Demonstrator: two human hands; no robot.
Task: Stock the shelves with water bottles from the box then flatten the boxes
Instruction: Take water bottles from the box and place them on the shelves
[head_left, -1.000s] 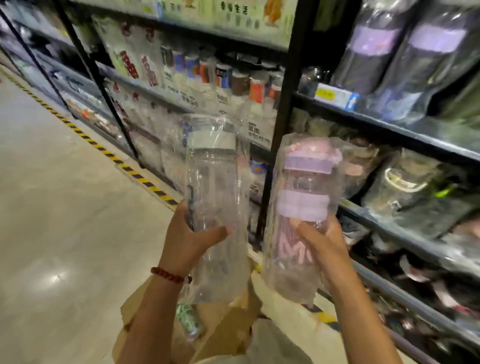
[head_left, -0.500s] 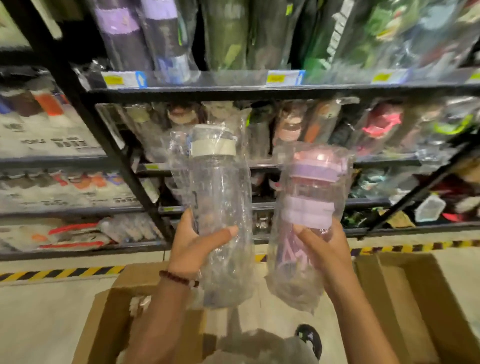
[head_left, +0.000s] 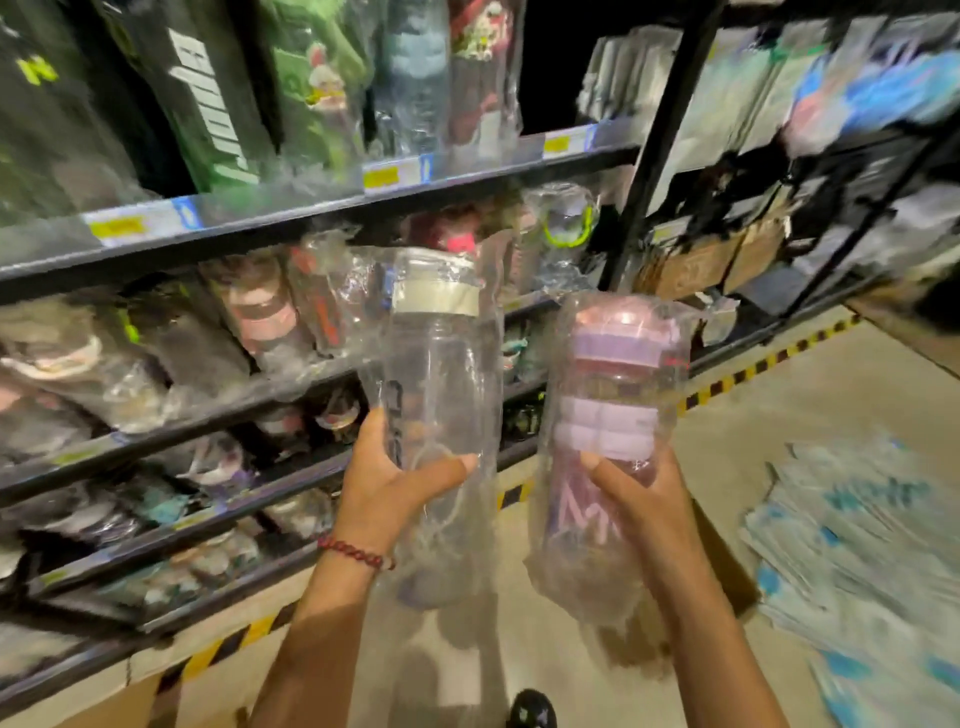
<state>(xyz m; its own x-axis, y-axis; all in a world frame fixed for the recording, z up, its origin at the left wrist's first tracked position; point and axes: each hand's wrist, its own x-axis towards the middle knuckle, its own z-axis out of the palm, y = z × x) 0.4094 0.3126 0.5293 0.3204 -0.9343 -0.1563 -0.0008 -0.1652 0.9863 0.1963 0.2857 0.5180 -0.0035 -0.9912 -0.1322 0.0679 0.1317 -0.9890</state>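
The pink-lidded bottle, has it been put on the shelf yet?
No, the right hand holds the pink-lidded bottle in its plastic wrap, in front of the shelf.

A stack of blue-and-white packets (head_left: 852, 540) lies on the floor (head_left: 769, 410) beside yellow-black hazard tape (head_left: 769, 361).

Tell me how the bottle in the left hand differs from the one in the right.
The clear bottle in the left hand has a whitish lid; the pink bottle in the right hand has a purple-pink lid and pale purple band. The clear bottle reaches higher in view. Both are upright in clear plastic wrap.
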